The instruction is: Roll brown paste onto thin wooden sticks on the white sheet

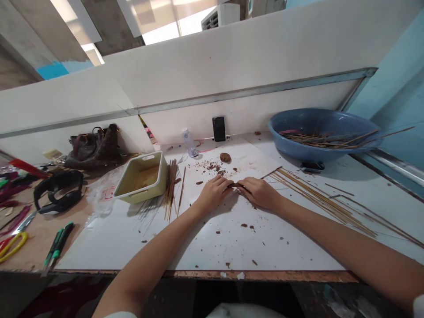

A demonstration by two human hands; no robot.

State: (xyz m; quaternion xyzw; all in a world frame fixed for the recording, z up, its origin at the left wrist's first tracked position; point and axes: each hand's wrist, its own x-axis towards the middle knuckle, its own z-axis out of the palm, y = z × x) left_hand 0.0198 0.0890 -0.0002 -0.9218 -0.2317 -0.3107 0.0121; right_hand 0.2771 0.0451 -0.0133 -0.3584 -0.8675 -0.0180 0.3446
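Observation:
My left hand [213, 191] and my right hand [259, 192] lie side by side, palms down, on a white board [205, 238]. Their fingers press together on a thin stick coated with brown paste [236, 185] that shows between them. A lump of the brown paste [225, 157] sits just beyond the hands, with crumbs [212, 168] scattered around it. A bundle of coated sticks [171, 187] lies to the left of my left hand. Bare thin sticks [318, 198] are spread to the right of my right hand.
A cream tray [143, 176] stands left of the sticks. A blue basin [323, 132] with sticks sits back right. A small bottle [189, 142] and a phone [219, 128] lean near the back wall. Headphones [58, 190], a bag [94, 148], scissors [11, 245] and pens [58, 243] are at left.

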